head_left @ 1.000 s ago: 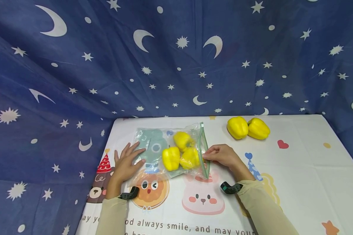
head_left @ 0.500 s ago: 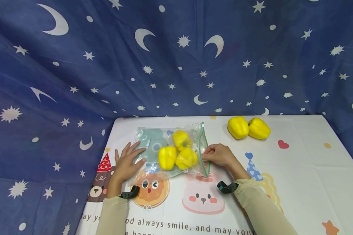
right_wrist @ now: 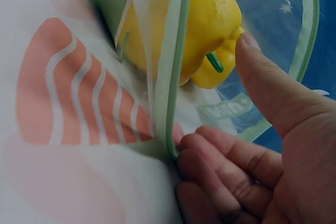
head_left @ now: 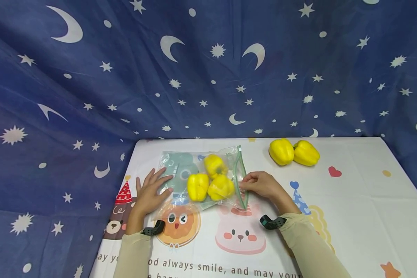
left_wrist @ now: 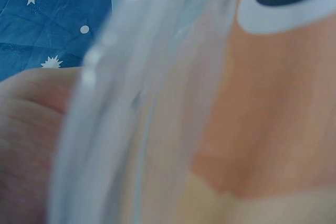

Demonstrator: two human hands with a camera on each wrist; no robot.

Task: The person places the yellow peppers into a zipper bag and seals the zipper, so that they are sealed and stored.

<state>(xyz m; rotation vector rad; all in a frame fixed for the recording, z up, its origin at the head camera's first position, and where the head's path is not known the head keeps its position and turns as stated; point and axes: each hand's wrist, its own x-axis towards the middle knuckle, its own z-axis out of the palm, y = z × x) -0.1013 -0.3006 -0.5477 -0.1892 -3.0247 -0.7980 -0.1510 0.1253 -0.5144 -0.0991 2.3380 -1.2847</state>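
A clear zip bag with a green-edged mouth lies on the table, its mouth facing right. Three yellow bell peppers are inside: a front left one, a back one and a front right one. My left hand rests with spread fingers on the bag's left end; blurred film fills most of the left wrist view. My right hand is at the mouth. In the right wrist view its thumb reaches toward a pepper, apart from the bent fingers beside the green rim.
Two more yellow bell peppers, a left one and a right one, lie touching at the table's back right. A printed white cloth covers the table. Behind it hangs a dark blue curtain with moons and stars.
The peppers in the bag have shifted left, deeper in from the mouth, mostly during the first half second. Both hands have stayed nearly in place.
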